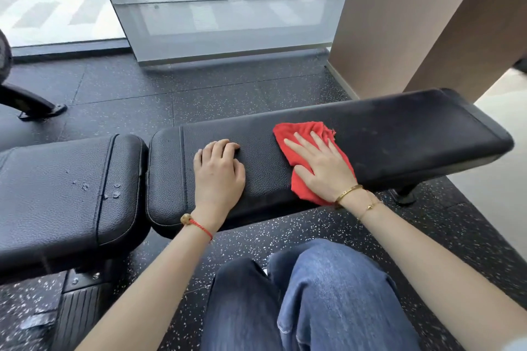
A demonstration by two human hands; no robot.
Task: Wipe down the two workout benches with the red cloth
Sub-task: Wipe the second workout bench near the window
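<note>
- At the far left we see the left bench (62, 194), its black pad scuffed with small nicks near the seam. It sits end to end with the right bench (399, 134), a narrow gap between them; we cannot tell whether it has been wiped.
- Our left hand (218, 172) rests on the near-left end of the right bench, fingers curled loosely with the tips on the pad, holding nothing. We judge it is there to brace us as we lean over.
- The cloth (299, 137) lies on the right bench just right of its middle, spread fairly flat and crumpled at the edges. Its long axis runs from the pad's near edge, where one corner hangs over, up toward the far side, roughly across the bench.
- Our right hand (319, 164) presses down on the cloth with fingers straight and spread wide, pointing away from us and a little left. A flat palm likely keeps the most fabric in contact with the pad.
- The right bench's long axis runs left to right, its far-right end angled away from us. That end shows a dull, dusty haze, so we judge the wiping there is not yet done.
</note>
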